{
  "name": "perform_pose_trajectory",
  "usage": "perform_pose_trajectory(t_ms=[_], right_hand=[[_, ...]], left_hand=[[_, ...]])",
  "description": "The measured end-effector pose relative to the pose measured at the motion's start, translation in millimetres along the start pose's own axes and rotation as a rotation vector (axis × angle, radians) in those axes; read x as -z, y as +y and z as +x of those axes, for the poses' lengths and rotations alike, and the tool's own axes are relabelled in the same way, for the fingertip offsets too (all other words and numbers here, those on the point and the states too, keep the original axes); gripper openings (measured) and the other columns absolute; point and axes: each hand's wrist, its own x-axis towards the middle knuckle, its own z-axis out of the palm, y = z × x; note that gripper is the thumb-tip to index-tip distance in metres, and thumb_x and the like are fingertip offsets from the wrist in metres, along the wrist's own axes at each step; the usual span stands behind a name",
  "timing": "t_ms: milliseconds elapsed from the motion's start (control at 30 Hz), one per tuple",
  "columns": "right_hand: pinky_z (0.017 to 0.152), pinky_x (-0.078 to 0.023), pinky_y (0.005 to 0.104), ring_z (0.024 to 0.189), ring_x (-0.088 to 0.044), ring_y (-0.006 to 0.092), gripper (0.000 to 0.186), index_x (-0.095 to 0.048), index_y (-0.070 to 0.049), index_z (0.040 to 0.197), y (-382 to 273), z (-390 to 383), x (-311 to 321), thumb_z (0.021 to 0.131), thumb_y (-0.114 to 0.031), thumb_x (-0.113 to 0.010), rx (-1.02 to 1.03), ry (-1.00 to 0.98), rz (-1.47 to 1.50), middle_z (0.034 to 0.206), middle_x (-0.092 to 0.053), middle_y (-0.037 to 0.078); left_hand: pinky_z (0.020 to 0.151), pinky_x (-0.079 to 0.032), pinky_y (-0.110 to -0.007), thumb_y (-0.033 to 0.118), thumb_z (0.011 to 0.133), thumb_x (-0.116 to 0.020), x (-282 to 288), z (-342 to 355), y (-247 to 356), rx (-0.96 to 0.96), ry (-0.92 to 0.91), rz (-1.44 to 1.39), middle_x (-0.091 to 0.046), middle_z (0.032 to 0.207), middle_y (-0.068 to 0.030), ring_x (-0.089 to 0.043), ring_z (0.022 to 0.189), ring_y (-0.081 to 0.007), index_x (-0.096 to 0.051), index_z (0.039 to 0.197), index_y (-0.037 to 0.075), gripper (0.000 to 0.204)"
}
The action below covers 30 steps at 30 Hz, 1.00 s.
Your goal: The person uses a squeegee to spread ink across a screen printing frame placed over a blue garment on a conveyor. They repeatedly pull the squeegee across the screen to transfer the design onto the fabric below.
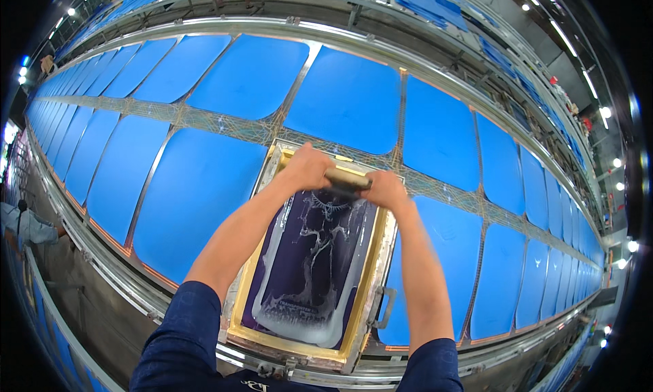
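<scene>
Left hand (309, 167) wrapped round one end of the wooden-looking bar (348, 179), right hand (388, 189) clamped on the other, and there's the bar, slung crosswise near the far end of the frame (371, 273)! Its lower edge is blurred and dark, so whether it presses on the mesh (279, 263), I can't tell. Here's the danger: it tilts a little, right end lower in view, and if one hand leans harder than the other, I'd expect uneven pressure and a patchy layer. Down the mesh, purple-black and glossy, run pale branching streaks; at the near end lies a thick white pool (292, 322) of paste, well apart from the bar. Too little paste under the bar could leave gaps; too much might spill toward the yellow border. Out on the frame's right side, a metal handle (387, 309); bump that with a forearm and the whole frame could shift out of line. Beyond, rounded blue panels (204, 188) flank it in two long rows, split by a patterned strip (224, 124). Any drip there could mark a panel!
</scene>
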Motion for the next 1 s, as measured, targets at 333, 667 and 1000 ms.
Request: perform_pose_trajectory(t_ms=[333,667,1000], right_hand=[[0.083,-0.057,0.0464,0.089,-0.072,0.0374,0.037,-0.077,-0.010,0.098,-27.9,-26.1,-5.7,0.075,-0.039,-0.082,0.030,0.015,0.104,0.088,-0.074,0.017],[0.086,-0.053,0.0482,0.089,-0.070,0.0345,0.037,-0.076,-0.009,0.098,-160.4,-307.3,-111.3,0.071,-0.033,-0.083,0.103,-0.052,0.171,0.086,-0.073,0.015],[0.087,-0.050,0.0498,0.099,-0.065,0.0384,0.038,-0.073,-0.005,0.103,-54.4,-278.6,-119.7,0.094,-0.041,-0.067,-0.700,0.687,0.381,0.098,-0.073,0.020]], left_hand=[[0.079,-0.050,-0.045,0.040,0.067,-0.086,-6.9,-36.7,9.6,0.028,0.080,-0.064,-0.068,0.071,-0.0105,-0.067,0.075,-0.0337,-0.074,0.081,0.014,0.032],[0.078,-0.044,-0.040,0.024,0.064,-0.081,-24.8,-331.5,168.7,0.017,0.002,-0.159,-0.068,0.075,-0.0013,-0.066,0.077,-0.0241,-0.071,0.075,0.016,0.017],[0.080,-0.043,-0.037,0.015,0.057,-0.081,-6.6,-389.3,208.0,-0.036,0.119,-0.152,-0.067,0.085,0.0020,-0.064,0.085,-0.0201,-0.073,0.088,0.015,0.033]])
